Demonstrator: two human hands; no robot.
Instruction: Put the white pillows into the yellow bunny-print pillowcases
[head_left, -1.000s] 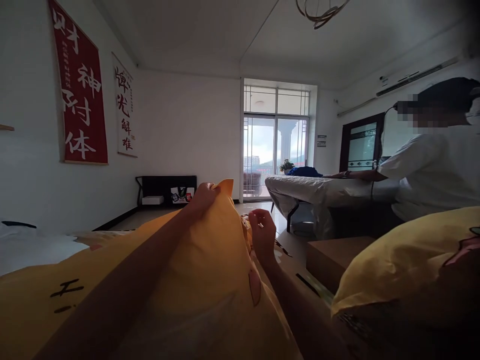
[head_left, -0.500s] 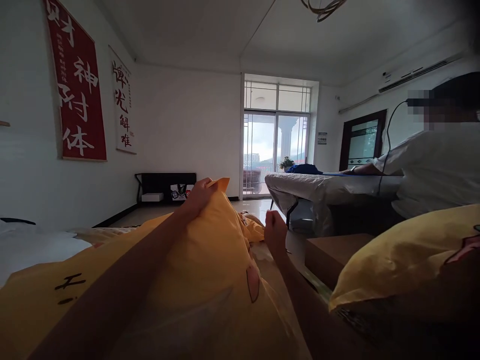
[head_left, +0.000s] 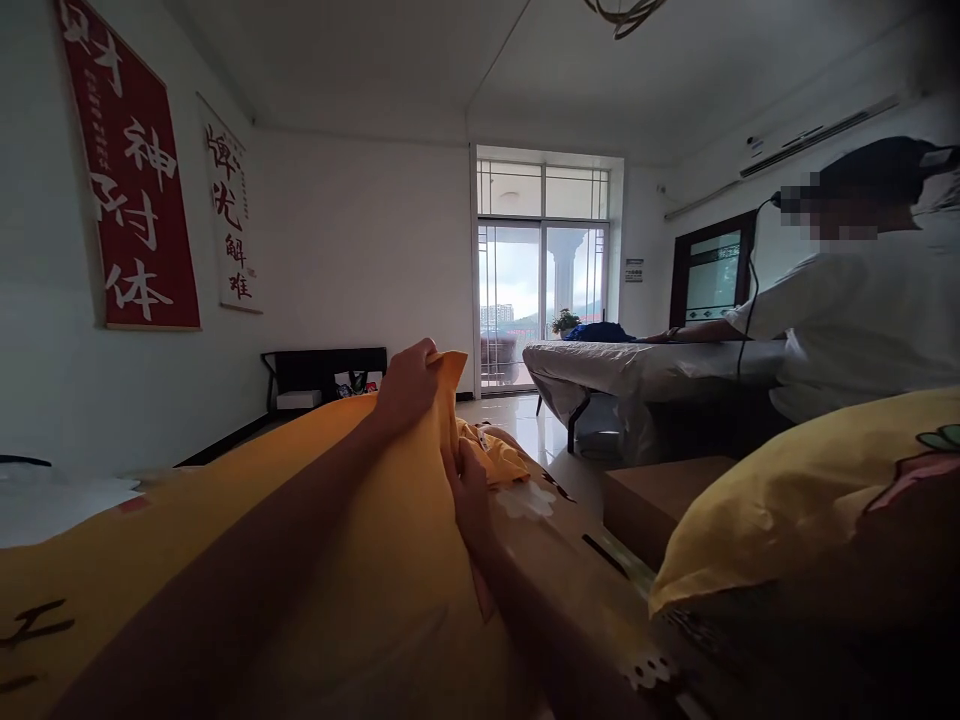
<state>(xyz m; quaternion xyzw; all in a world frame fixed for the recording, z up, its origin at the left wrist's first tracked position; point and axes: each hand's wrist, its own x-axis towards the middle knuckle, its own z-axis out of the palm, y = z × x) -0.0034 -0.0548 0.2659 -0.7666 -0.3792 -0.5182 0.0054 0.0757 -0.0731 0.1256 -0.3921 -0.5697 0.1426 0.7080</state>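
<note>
A yellow pillowcase with dark printed strokes spreads across the lower left and middle, its upper corner pulled up. My left hand is closed around the cloth near that raised corner, and a small flap sticks out past the fingers. Lower on the right edge of the same cloth, my right hand pinches the fabric; some of its fingers are hidden in the folds. Beyond my right hand lies a bunched piece of yellow cloth, resting on a beige flowered cover.
At right sits a plump yellow pillow, beside a brown cardboard box. Farther back, a person in a white shirt reaches over a plastic-covered table holding blue cloth. A low black bench stands against the far wall.
My right hand has moved left, from free of the pillowcase to gripping its edge. My left hand keeps its hold near the corner. The view has shifted slightly to the right.
</note>
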